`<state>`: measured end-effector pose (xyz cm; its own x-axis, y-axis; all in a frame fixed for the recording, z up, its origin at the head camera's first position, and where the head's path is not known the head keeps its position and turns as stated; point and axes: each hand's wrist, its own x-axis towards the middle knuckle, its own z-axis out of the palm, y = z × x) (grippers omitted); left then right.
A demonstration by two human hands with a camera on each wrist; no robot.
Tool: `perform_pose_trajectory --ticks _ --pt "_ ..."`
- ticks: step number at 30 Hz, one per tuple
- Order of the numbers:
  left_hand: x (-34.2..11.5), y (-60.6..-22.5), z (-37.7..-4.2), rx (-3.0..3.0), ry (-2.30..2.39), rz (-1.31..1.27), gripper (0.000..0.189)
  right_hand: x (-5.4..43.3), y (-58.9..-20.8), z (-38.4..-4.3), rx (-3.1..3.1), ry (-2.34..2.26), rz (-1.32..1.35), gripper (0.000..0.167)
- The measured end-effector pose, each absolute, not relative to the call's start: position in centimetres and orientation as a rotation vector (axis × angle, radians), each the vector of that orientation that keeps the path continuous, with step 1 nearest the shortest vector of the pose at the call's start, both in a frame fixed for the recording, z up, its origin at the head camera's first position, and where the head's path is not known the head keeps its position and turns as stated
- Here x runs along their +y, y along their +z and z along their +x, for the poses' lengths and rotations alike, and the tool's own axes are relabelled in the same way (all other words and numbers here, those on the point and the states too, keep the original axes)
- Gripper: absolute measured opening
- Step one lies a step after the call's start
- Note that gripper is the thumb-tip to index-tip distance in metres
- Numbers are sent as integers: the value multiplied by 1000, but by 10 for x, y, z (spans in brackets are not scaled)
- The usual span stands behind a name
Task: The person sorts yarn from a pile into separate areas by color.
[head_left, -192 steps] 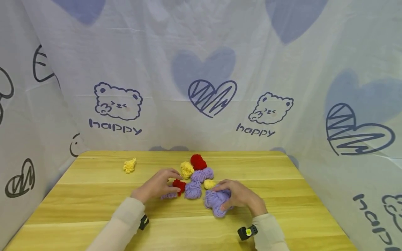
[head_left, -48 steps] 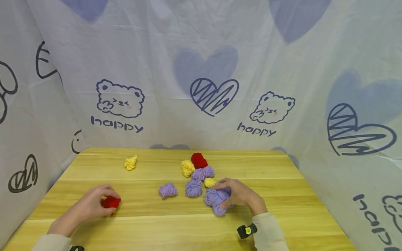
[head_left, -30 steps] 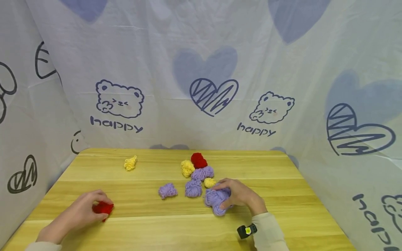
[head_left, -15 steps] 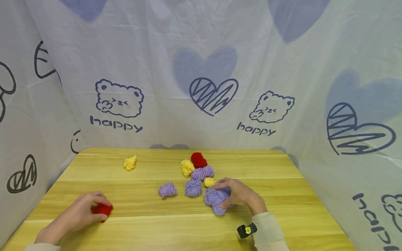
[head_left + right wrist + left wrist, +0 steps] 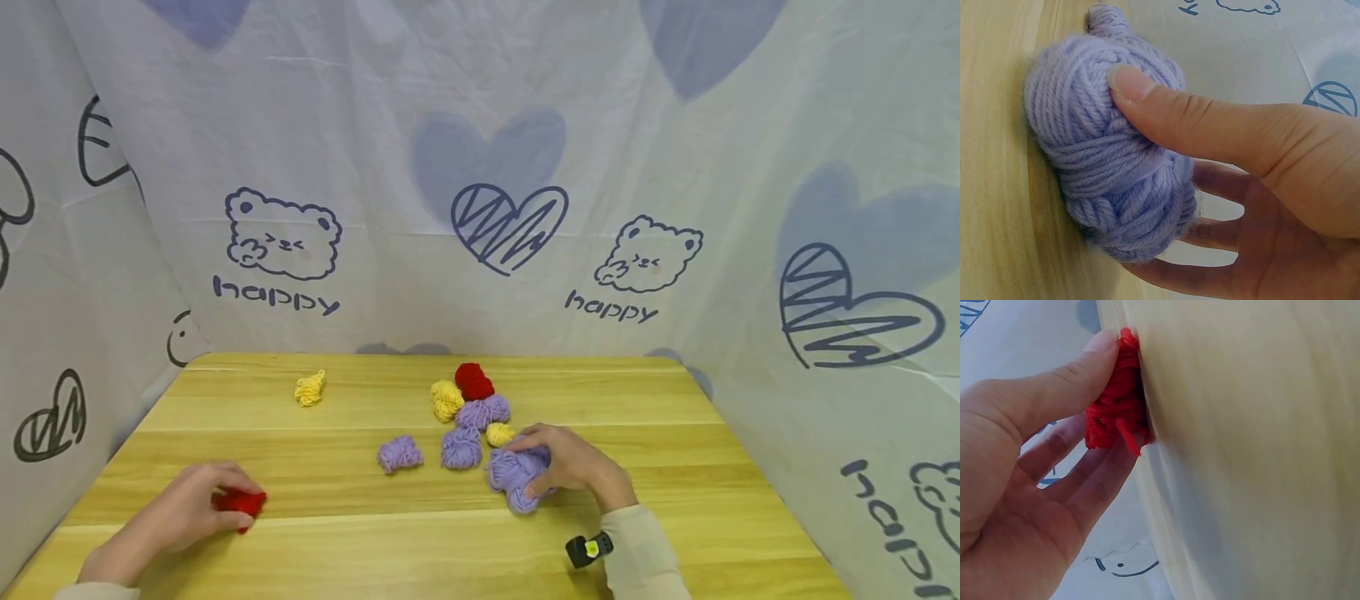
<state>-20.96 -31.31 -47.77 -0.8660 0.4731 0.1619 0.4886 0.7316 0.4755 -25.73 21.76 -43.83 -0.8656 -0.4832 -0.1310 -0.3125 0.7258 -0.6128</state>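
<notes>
At the left of the table, my left hand point(image 5: 187, 508) pinches a small red yarn bundle point(image 5: 242, 503) between thumb and fingers. In the left wrist view the red yarn bundle point(image 5: 1119, 400) touches or nearly touches the wooden surface, a loose end sticking out. My right hand point(image 5: 573, 467) grips a large purple yarn ball point(image 5: 513, 477) right of centre. The right wrist view has the thumb across the purple yarn ball point(image 5: 1110, 150) and the other fingers partly hidden behind it.
Beside the right hand's ball sit a small yellow ball point(image 5: 499, 434), two purple bundles point(image 5: 461, 448), a yellow ball point(image 5: 447, 401) and a red ball point(image 5: 473, 382). A purple bundle point(image 5: 400, 454) lies apart, left of them. A yellow bundle point(image 5: 309, 388) lies at the table's back left.
My left hand has carried the small red bundle from the middle cluster to the table's left, drifting slightly further left and nearer over the last second. The right hand has kept its place.
</notes>
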Motion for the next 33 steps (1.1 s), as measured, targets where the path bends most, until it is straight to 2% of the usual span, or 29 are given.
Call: perform_pose_trajectory --ticks 33 --pt "-319 -476 -207 -2944 -835 -788 30 216 -437 -257 2658 -854 -596 62"
